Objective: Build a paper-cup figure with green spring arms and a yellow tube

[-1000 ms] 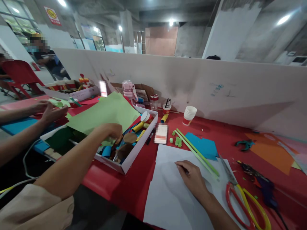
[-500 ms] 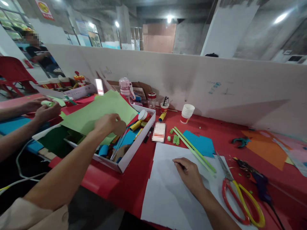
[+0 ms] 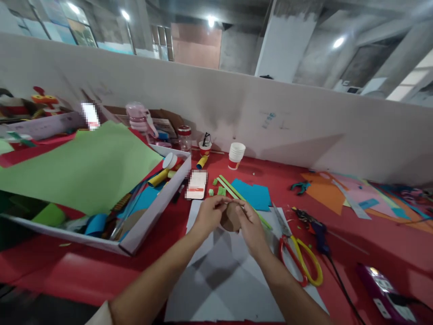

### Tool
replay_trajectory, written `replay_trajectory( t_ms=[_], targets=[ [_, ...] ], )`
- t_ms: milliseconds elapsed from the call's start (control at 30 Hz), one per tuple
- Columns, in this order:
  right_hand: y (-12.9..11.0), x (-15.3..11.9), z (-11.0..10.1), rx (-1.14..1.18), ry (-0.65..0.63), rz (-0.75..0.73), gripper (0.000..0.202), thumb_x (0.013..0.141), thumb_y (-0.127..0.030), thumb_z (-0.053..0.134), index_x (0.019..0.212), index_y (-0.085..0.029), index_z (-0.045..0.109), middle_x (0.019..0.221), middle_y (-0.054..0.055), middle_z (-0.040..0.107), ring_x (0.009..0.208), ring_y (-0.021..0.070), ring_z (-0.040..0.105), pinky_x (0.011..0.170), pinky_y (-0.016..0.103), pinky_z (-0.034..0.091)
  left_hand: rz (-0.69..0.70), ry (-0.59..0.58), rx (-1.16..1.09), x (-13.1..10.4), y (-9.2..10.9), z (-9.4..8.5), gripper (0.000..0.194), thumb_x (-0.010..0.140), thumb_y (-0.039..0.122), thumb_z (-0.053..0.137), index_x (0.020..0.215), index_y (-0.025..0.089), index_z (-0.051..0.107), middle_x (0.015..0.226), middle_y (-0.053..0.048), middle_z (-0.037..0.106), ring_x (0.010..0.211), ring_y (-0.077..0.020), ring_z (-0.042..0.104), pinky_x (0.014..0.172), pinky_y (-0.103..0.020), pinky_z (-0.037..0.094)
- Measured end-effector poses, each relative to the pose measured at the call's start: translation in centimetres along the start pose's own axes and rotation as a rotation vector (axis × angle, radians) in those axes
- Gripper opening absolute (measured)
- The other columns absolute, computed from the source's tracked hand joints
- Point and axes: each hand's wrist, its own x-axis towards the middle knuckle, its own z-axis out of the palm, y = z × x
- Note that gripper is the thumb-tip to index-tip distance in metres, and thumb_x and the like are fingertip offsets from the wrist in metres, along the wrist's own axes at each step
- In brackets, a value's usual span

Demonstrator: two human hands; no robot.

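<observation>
A round brown cardboard disc is held up between both hands, above the white paper. My left hand grips its left edge, fingers closed. On the other side my right hand pinches the disc with thumb and fingers. Just behind the hands lie green paper strips, small green folded pieces and blue paper. Scissors with red and yellow handles rest right of my right forearm.
At left stands a white box of craft scraps, with a green sheet across it. Stacked paper cups and a phone are farther back. A glue gun with a cord lies at right. A low white partition closes the back.
My left hand has come from the box to the paper with the brown disc. My right hand has joined it on the disc. The view has turned right.
</observation>
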Motion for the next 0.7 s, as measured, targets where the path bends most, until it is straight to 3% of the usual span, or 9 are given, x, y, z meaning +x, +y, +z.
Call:
replay_trajectory(
  t_ms=[100,233,333,400,567,700],
  targets=[
    [0.8,0.2,-0.6,0.001,-0.018,0.041,0.033,0.084,-0.040,0.055,0.109,-0.022,0.066,0.093,0.005,0.072,0.082,0.0211,0.067,0.070,0.031,0.053,-0.032,0.006,-0.007,0.9,-1.5,0.5,0.028,0.075,0.008,0.049,0.094,0.020,0.065,0.061,0.003,0.060,0.061,-0.0158,0.058,0.059,-0.024,0.042],
    [0.9,0.2,-1.3,-0.142,-0.084,-0.027,0.030,0.085,-0.034,0.054,0.109,-0.020,0.067,0.095,0.005,0.073,0.088,0.0207,0.067,0.076,0.031,0.052,-0.100,-0.053,-0.115,1.0,-2.2,0.0,0.019,0.076,0.018,0.055,0.093,0.021,0.062,0.059,0.005,0.055,0.058,-0.0140,0.052,0.056,-0.024,0.038],
    [0.6,0.2,-1.7,-0.180,-0.075,0.005,0.035,0.087,-0.037,0.051,0.115,-0.019,0.064,0.091,0.005,0.072,0.076,0.0187,0.065,0.064,0.028,0.051,-0.262,-0.074,-0.265,1.2,-1.9,-0.5,0.021,0.080,0.035,0.054,0.087,0.019,0.065,0.063,0.003,0.058,0.056,-0.0130,0.051,0.055,-0.024,0.039],
    [0.4,0.0,-1.7,-0.190,-0.064,0.043,0.036,0.088,-0.038,0.050,0.116,-0.019,0.064,0.089,0.005,0.072,0.068,0.0175,0.063,0.055,0.026,0.049,-0.299,-0.102,-0.280,1.2,-1.6,-0.9,0.026,0.077,0.041,0.059,0.083,0.017,0.068,0.070,-0.001,0.065,0.063,-0.0146,0.057,0.060,-0.026,0.044],
    [-0.2,-0.6,-1.7,-0.303,-0.022,-0.063,0.032,0.089,-0.034,0.050,0.114,-0.021,0.065,0.090,0.005,0.073,0.086,0.0210,0.067,0.069,0.028,0.052,-0.144,-0.134,-0.045,0.9,-1.0,-1.5,0.022,0.073,0.028,0.064,0.088,0.019,0.077,0.085,-0.005,0.077,0.075,-0.0202,0.067,0.070,-0.031,0.052],
    [0.0,-0.7,-1.7,-0.324,-0.018,-0.068,0.028,0.090,-0.033,0.050,0.111,-0.020,0.063,0.097,0.006,0.074,0.087,0.0207,0.069,0.073,0.029,0.052,0.101,-0.175,0.224,0.5,-0.9,-1.4,0.029,0.078,0.015,0.056,0.096,0.022,0.078,0.091,-0.004,0.078,0.080,-0.0201,0.070,0.076,-0.030,0.054]
  ],
)
